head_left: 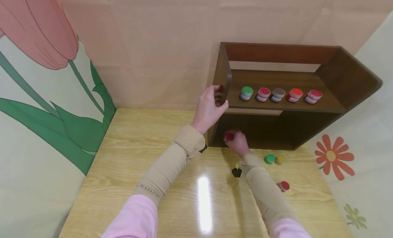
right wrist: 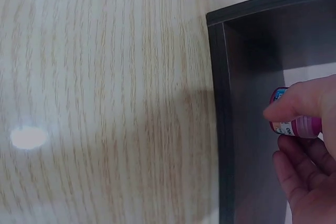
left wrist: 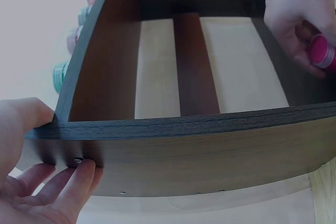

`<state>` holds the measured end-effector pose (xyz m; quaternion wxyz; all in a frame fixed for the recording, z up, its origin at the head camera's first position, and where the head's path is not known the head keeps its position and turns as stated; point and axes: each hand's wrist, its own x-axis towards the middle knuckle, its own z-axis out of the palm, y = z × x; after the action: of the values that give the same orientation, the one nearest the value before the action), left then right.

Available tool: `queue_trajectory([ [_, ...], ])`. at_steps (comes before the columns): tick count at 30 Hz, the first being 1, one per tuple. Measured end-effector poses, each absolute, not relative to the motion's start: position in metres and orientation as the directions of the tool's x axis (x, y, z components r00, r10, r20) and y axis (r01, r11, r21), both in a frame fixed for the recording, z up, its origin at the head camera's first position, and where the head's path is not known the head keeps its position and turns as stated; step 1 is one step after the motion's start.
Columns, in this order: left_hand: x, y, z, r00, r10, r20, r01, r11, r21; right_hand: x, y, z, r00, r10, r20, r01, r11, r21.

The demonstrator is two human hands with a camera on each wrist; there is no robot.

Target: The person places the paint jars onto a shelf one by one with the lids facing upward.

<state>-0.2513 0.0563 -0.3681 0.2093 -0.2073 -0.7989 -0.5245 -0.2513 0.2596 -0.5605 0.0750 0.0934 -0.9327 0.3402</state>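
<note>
A dark brown wooden shelf (head_left: 331,69) stands at the back of the table. My left hand (head_left: 208,106) grips its left side panel, thumb at the front edge and bent fingers on the outer face (left wrist: 58,187). In the lower compartment, my right hand (head_left: 237,142) holds a magenta paint jar (right wrist: 302,127) between thumb and fingers, near the left wall. The left wrist view shows the jar's magenta lid (left wrist: 318,51). On the upper board stand several paint jars in a row, among them a green one (head_left: 246,93), a grey-brown one (head_left: 277,94) and an orange-red one (head_left: 294,95).
Right of my right forearm, a green jar (head_left: 270,159) and a yellow jar (head_left: 280,159) stand on the wooden table (head_left: 144,135). A red jar (head_left: 284,186) is nearer to me. A small black object with a yellow tip (head_left: 236,171) shows beside my right wrist.
</note>
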Motion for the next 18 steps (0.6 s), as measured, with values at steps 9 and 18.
queue_trajectory([
  [9,-0.253,0.057,-0.369,-0.829,0.113,0.547,0.547,0.364,0.754,-0.254,0.266,-0.567,-0.993,-0.073,0.092,-0.115,0.760,-0.640],
  [18,-0.254,0.058,-0.370,-0.827,0.118,0.550,0.553,0.351,0.756,-0.260,0.269,-0.577,-0.998,-0.047,0.047,-0.066,0.769,-0.636],
])
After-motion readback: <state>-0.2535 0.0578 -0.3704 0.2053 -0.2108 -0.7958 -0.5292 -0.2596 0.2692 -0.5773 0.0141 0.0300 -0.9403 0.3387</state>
